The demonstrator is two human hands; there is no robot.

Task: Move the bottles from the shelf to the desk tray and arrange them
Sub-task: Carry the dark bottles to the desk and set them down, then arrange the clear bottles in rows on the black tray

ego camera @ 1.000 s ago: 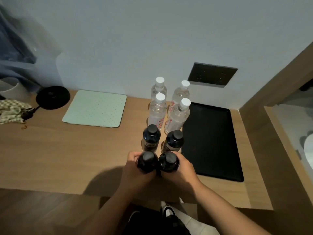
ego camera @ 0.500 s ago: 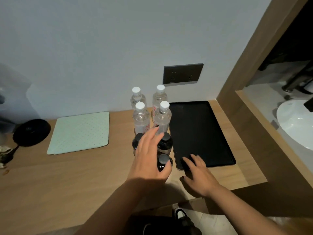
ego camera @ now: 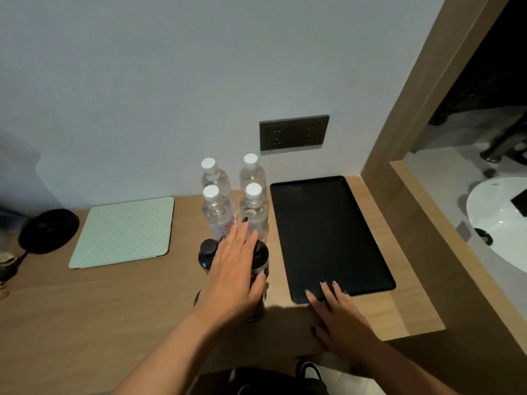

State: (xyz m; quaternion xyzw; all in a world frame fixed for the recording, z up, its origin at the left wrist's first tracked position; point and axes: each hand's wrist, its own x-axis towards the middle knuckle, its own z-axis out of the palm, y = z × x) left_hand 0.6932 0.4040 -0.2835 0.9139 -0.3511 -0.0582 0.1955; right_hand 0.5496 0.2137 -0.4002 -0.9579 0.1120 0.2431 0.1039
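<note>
Several clear water bottles (ego camera: 217, 212) with white caps stand in a square group on the wooden desk, just left of the black tray (ego camera: 328, 232). In front of them stand dark bottles with black caps (ego camera: 207, 252), mostly hidden under my left hand (ego camera: 233, 277), which hovers flat over them with fingers spread. My right hand (ego camera: 336, 317) lies open on the desk, its fingertips touching the near left edge of the tray. The tray holds nothing.
A pale green dotted pad (ego camera: 125, 232) lies on the desk to the left, with a round black lamp base (ego camera: 48, 230) beyond it. A dark socket plate (ego camera: 293, 132) is on the wall. A wooden partition and a white sink (ego camera: 502, 223) are at the right.
Both hands let go of the two front dark bottles. My left hand rose flat over them and my right hand moved right to the tray's near edge. The view turned right.
</note>
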